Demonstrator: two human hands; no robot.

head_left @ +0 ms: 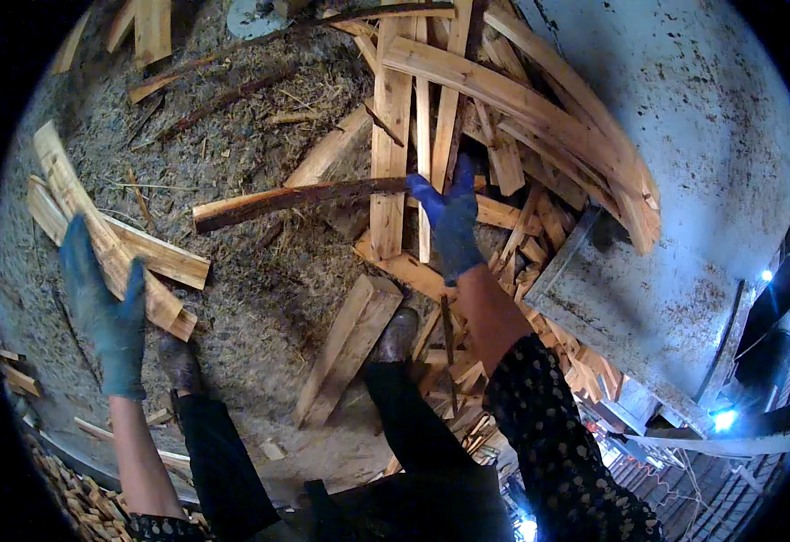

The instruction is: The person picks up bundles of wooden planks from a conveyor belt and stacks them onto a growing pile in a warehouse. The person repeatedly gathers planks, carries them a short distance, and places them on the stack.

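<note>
My left hand, in a teal glove, is at the left, its thumb and fingers around a pale wooden plank. A second short plank lies crosswise against it, partly hidden under it. My right hand, in a blue-purple glove, grips the right end of a bark-edged strip of wood. This strip points left over the ground and crosses an upright board. The fingertips of my right hand are partly hidden, close to several narrow boards.
Long curved-looking boards lean on a rusty, pale metal panel at right. A thick wooden block lies between my boots. Split scraps heap below the panel. Another bark strip and loose debris cover the dirt ground.
</note>
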